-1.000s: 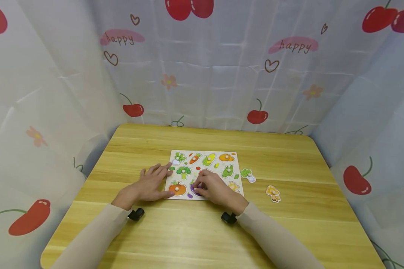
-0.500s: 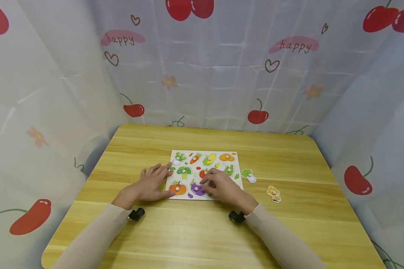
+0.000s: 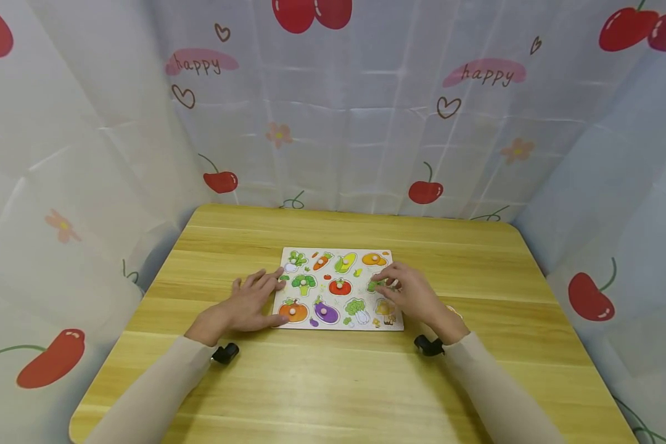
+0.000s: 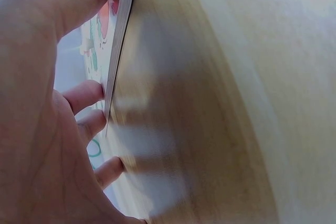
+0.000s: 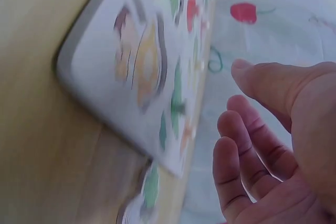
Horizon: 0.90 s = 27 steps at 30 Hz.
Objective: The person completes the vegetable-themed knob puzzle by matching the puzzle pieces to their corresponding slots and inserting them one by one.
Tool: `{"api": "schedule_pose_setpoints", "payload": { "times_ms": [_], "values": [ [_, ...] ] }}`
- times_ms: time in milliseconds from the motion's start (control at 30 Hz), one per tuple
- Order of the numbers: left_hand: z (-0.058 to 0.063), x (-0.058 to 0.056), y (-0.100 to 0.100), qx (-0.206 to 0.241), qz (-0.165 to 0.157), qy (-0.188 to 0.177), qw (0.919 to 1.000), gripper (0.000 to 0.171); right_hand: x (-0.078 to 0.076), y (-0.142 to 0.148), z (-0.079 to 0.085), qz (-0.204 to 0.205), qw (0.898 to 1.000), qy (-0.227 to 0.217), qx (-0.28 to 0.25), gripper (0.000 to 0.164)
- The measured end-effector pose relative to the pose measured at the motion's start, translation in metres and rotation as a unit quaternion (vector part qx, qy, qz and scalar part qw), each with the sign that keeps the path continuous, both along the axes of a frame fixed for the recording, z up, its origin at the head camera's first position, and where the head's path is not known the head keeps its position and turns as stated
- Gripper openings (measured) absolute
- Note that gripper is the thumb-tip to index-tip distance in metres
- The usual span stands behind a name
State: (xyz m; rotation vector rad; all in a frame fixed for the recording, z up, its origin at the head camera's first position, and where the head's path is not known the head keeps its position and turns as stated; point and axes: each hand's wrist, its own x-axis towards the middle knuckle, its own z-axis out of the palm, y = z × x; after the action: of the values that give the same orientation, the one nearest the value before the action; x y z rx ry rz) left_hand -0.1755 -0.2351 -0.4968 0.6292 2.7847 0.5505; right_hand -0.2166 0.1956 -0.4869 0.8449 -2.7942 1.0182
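A wooden knob puzzle board [image 3: 333,325] with vegetable pictures lies on the table. My left hand [image 3: 246,303] rests on its left side, thumb and fingertips at the edge. My right hand [image 3: 416,299] is over the board's right side, fingers loosely bent and apart from the thumb; the right wrist view shows nothing between them. The eggplant piece [image 3: 328,314], tomato piece [image 3: 340,288] and pumpkin piece [image 3: 296,313] sit in the board. The bok choy [image 3: 357,311] and mushroom [image 3: 385,312] pictures show no knob.
Beside the board's right edge lies a loose bok choy piece [image 5: 150,190], covered by my right hand in the head view. A loose mushroom piece [image 3: 454,312] is mostly hidden behind the right wrist. Cherry-printed curtains [image 3: 333,154] surround the wooden table [image 3: 311,382].
My right hand has let go of the eggplant piece's knob and moved right across the board, uncovering the eggplant, tomato and bok choy picture. The left hand has stayed put.
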Motion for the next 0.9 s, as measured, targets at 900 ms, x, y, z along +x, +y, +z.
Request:
{"api": "schedule_pose_setpoints", "payload": {
  "times_ms": [900],
  "values": [
    [-0.003, -0.001, -0.003, 0.001, 0.003, -0.004, 1.0, 0.088, -0.011, 0.076, -0.019, -0.092, 0.993, -0.057, 0.046, 0.02]
  ]
}}
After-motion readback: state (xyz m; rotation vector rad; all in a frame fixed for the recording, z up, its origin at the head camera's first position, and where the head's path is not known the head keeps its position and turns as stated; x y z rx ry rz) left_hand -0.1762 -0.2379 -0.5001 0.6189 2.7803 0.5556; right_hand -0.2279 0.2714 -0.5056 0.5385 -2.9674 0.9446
